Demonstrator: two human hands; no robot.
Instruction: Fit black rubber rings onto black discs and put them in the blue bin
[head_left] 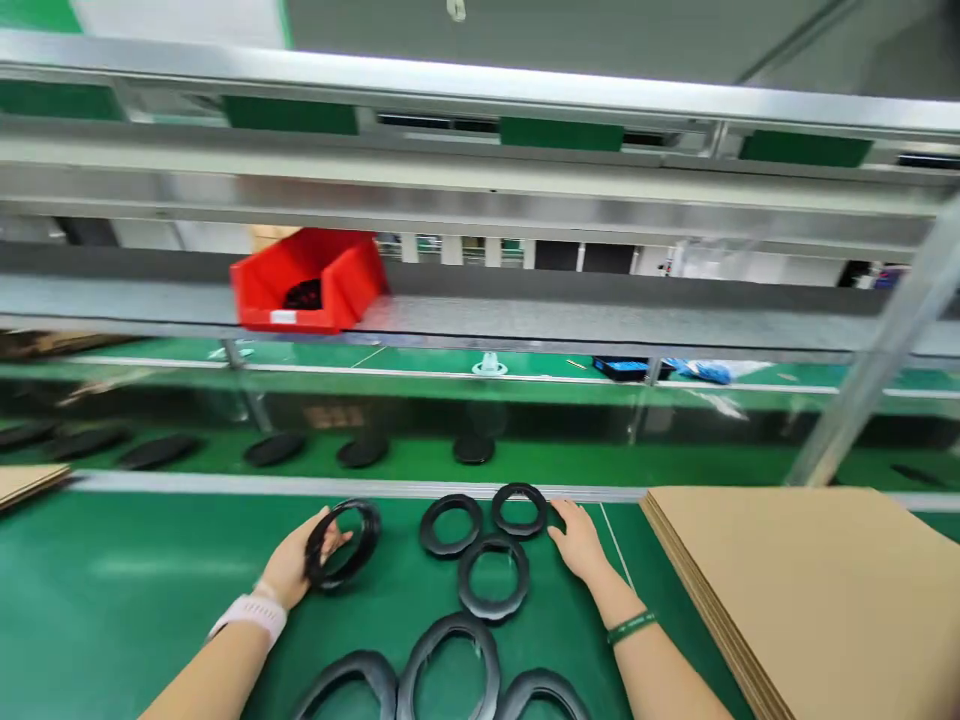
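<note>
My left hand has its fingers wrapped round a black ring, tilted up off the green table. At the far edge of a loose group, my right hand rests with its fingertips against a small black ring; its fingers and thumb are apart. Beside that one lie another black ring and a third ring just nearer. Larger black rings lie flat at the bottom of the view, partly cut off by the frame.
A stack of cardboard sheets stands at the right, with more cardboard at the left edge. Behind a metal rail, black discs line a green strip. A red bin with dark parts sits on the grey shelf.
</note>
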